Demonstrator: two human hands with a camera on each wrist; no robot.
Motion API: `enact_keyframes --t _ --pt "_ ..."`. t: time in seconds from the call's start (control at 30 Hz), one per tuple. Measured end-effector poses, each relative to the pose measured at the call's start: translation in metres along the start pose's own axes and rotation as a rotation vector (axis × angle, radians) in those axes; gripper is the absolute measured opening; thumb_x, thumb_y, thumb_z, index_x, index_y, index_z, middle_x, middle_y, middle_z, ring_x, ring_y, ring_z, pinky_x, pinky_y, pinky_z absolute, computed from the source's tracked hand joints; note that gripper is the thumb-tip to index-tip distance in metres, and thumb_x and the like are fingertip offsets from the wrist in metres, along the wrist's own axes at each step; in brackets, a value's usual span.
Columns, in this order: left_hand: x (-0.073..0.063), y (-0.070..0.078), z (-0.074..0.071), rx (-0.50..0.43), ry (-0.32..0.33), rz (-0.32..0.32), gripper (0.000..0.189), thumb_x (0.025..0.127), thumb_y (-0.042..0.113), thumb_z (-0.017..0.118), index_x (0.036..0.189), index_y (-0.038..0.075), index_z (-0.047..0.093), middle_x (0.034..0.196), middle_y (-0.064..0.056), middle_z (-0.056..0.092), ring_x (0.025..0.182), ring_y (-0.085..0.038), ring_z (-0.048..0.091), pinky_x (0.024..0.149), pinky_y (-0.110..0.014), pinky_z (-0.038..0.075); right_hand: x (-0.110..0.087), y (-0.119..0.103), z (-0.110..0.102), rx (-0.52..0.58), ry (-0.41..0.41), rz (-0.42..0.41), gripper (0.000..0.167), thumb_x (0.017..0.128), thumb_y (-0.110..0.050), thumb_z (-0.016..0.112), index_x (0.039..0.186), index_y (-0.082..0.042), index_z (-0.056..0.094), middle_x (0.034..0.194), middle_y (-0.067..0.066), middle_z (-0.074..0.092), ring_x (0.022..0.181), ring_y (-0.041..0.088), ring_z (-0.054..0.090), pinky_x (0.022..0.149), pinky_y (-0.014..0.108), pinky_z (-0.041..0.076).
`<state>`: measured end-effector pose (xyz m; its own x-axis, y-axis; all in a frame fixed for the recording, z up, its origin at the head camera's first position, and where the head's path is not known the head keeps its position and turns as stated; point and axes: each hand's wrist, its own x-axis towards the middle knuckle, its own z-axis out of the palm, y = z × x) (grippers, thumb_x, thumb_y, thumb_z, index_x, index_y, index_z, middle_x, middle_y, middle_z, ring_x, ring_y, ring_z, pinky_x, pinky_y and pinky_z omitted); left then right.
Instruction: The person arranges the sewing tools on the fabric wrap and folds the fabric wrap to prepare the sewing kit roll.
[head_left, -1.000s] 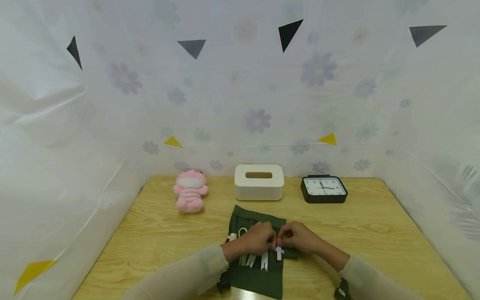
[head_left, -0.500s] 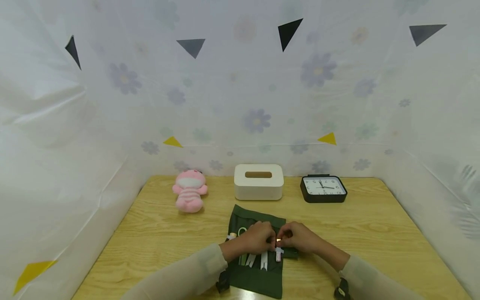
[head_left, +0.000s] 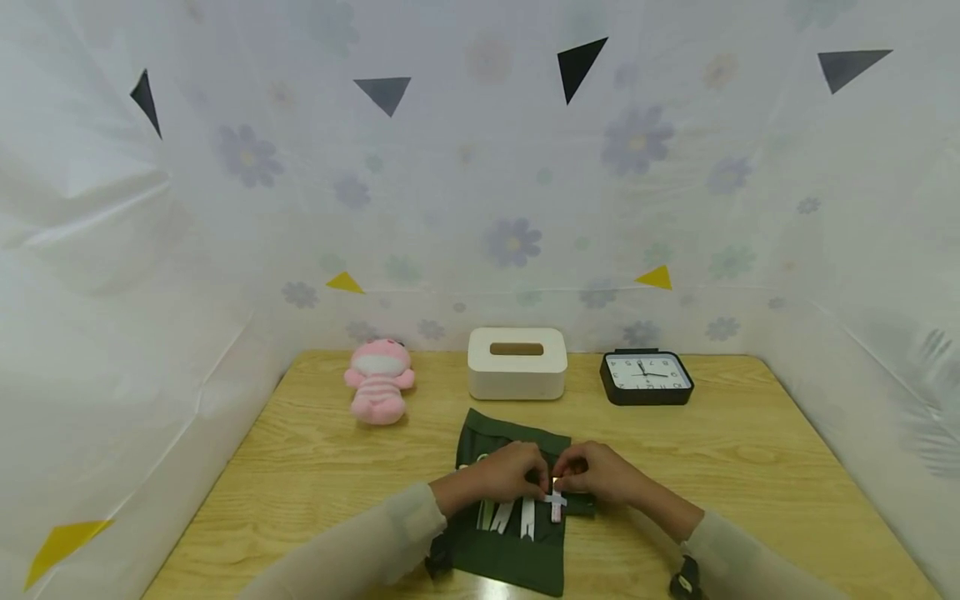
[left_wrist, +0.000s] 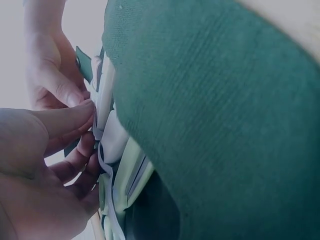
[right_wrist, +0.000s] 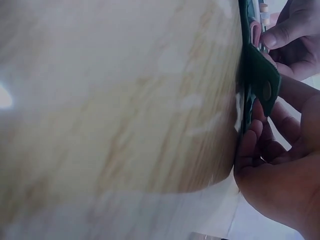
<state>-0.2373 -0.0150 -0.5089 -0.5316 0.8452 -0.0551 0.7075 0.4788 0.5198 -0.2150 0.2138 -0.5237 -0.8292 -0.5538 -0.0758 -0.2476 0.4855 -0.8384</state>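
Observation:
A dark green cloth tool roll [head_left: 517,560] lies spread on the table, with several tools slotted in it. My left hand [head_left: 510,472] pinches a white elastic band [left_wrist: 106,162] at the roll's right part, thumb against fingertips. Close beside it, my right hand [head_left: 597,473] holds the top end of a narrow pink stick-like tool [head_left: 557,512], which the band crosses. White flat-ended tools [head_left: 528,518] and a green-handled tool [left_wrist: 125,172] sit in the slots to the left. The fingertips of my right hand are partly hidden behind the roll's snap flap [right_wrist: 264,82].
Along the back of the table [head_left: 750,467] stand a pink plush toy [head_left: 379,383], a white tissue box [head_left: 517,375] and a black-framed clock [head_left: 647,377]. Flower-patterned white sheeting [head_left: 450,208] encloses the table behind and at both sides.
My left hand and forearm have shifted slightly left. The white band now shows stretched out to the left of the pink tool. My right hand has stayed almost still.

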Motion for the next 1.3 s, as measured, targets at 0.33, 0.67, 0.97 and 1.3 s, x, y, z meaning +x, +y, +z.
enact_keyframes --t 0.33,0.67,0.97,1.3 --pt "-0.006 -0.006 -0.008 -0.097 0.020 -0.059 0.008 0.094 0.012 0.077 0.091 0.018 0.072 0.090 0.011 0.069 0.080 0.004 0.059 0.074 -0.017 0.050 -0.008 -0.004 -0.006 0.027 0.021 0.017 0.015 0.096 -0.020 0.075 0.107 -0.009 0.075 0.101 0.001 0.070 0.087 0.014 0.065 0.072 0.030 0.054" --pt "-0.019 -0.021 -0.032 -0.003 0.120 -0.150 0.005 0.094 0.014 0.077 0.097 0.017 0.074 0.094 0.010 0.069 0.087 -0.001 0.062 0.078 -0.025 0.053 -0.027 -0.019 -0.002 -0.145 0.154 -0.043 0.015 0.095 -0.020 0.076 0.106 -0.011 0.075 0.093 -0.007 0.065 0.083 0.006 0.058 0.069 0.028 0.051" --pt "-0.031 -0.052 -0.054 0.254 0.267 -0.113 0.010 0.090 0.004 0.078 0.096 0.012 0.076 0.096 0.001 0.072 0.094 -0.019 0.064 0.088 -0.038 0.052 -0.049 -0.040 0.020 -0.090 0.112 -0.103 0.013 0.092 -0.019 0.079 0.102 -0.012 0.075 0.088 -0.012 0.065 0.078 0.002 0.059 0.066 0.025 0.052" --pt "-0.035 -0.078 -0.054 0.340 0.308 -0.019 0.013 0.084 -0.003 0.079 0.088 0.008 0.074 0.092 -0.003 0.067 0.089 -0.023 0.062 0.086 -0.039 0.049 -0.063 -0.040 0.060 0.031 -0.064 -0.085 0.006 0.092 -0.017 0.079 0.093 -0.015 0.073 0.080 -0.016 0.063 0.071 -0.002 0.057 0.063 0.023 0.051"
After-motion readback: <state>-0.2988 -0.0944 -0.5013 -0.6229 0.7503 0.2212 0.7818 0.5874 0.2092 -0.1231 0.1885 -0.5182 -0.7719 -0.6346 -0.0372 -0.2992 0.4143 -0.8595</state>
